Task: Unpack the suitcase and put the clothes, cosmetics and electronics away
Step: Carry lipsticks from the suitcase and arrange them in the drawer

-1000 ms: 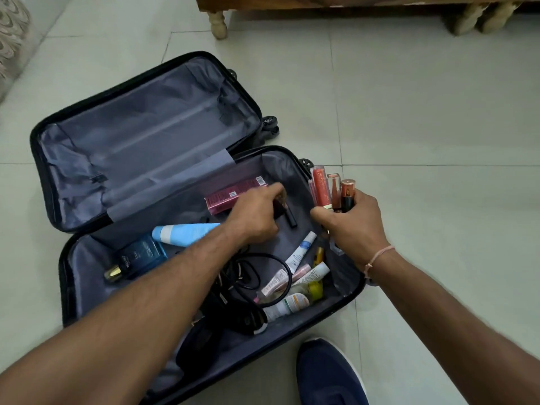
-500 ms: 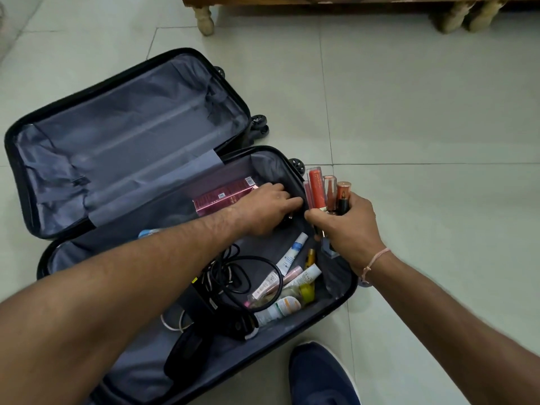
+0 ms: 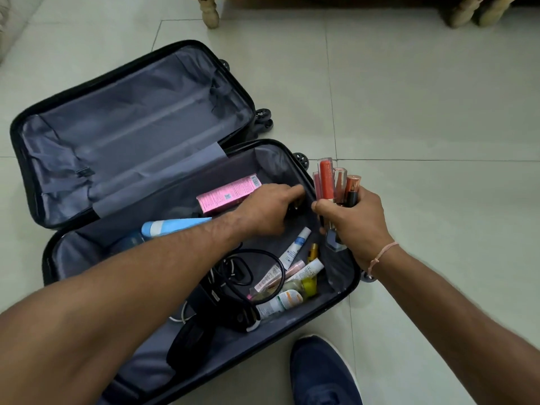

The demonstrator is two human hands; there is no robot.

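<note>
The right hand [image 3: 355, 226] grips a bunch of lip gloss tubes [image 3: 336, 182] upright over the right edge of the open suitcase [image 3: 35, 176]. The left hand [image 3: 271, 209] reaches beside it; I cannot tell its grip.

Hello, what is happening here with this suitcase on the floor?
A person is unpacking an open black suitcase on the tiled floor. The right hand grips a bunch of orange and red lip-gloss tubes. The left hand reaches inside near a pink box. Small white cosmetic tubes and black cables remain inside.
</note>
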